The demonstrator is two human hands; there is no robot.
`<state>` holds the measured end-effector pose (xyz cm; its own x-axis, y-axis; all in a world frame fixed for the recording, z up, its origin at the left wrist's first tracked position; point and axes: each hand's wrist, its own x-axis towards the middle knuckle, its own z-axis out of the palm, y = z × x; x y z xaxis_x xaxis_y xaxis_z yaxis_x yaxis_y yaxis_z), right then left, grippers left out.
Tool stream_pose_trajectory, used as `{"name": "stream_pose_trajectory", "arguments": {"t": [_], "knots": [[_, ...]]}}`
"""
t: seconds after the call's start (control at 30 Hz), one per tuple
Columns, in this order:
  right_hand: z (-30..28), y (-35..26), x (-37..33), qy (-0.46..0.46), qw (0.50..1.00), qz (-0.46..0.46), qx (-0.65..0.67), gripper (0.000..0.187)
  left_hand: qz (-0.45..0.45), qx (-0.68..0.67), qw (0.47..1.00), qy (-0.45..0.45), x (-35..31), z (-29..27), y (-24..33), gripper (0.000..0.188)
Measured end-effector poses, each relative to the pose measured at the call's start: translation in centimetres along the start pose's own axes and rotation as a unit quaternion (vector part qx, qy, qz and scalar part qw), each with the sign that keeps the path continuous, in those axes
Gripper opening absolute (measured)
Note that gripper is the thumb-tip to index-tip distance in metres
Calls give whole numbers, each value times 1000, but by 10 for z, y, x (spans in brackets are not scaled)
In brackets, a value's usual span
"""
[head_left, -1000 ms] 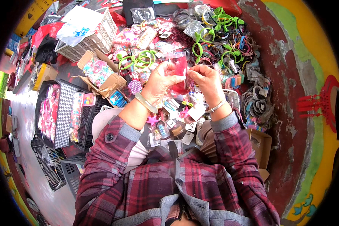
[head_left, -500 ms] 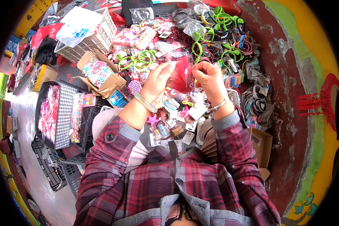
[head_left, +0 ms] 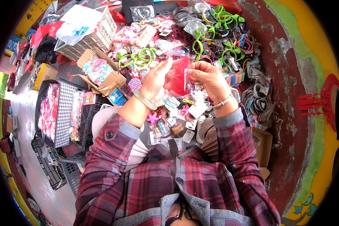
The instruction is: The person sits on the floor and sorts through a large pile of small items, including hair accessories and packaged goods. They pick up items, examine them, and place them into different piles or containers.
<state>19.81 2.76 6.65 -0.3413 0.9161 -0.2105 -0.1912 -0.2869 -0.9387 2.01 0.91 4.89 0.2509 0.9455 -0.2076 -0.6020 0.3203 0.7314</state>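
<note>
Head view: a clear bag with red contents (head_left: 180, 81) is held by 2 hands above the heap of accessories (head_left: 150, 37), between its near and far edges. The bag's left side is gripped by the left hand (head_left: 156, 81); the fingers behind cannot be told. Its right edge is pinched by the right hand's (head_left: 209, 80) thumb and forefinger. Handling of the bag's edge is judged in hand; for the next move, steadiness at left and a fine pinch at right are called for.

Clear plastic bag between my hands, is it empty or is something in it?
Not empty: red material shows through the clear plastic bag held between the left hand and the right hand.
</note>
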Motion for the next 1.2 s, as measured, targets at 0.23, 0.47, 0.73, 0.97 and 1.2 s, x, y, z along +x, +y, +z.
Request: {"name": "stream_pose_trajectory", "arguments": {"t": [0.23,0.47,0.73,0.97,1.2], "knots": [[-2,-2,-2,76,996,-37,-16,4,-68,-18,985,-159,5,-8,1,34],[-8,20,14,162,959,-172,-153,7,-101,85,986,-105,-2,3,-5,39],[-11,33,22,239,926,-223,-189,6,-131,79,979,-134,-4,5,-19,34],[-1,22,15,207,946,-228,-100,4,-56,116,983,-131,-4,8,-18,34],[16,14,0,95,980,-163,-64,5,15,56,997,-41,5,1,-7,35]]}}
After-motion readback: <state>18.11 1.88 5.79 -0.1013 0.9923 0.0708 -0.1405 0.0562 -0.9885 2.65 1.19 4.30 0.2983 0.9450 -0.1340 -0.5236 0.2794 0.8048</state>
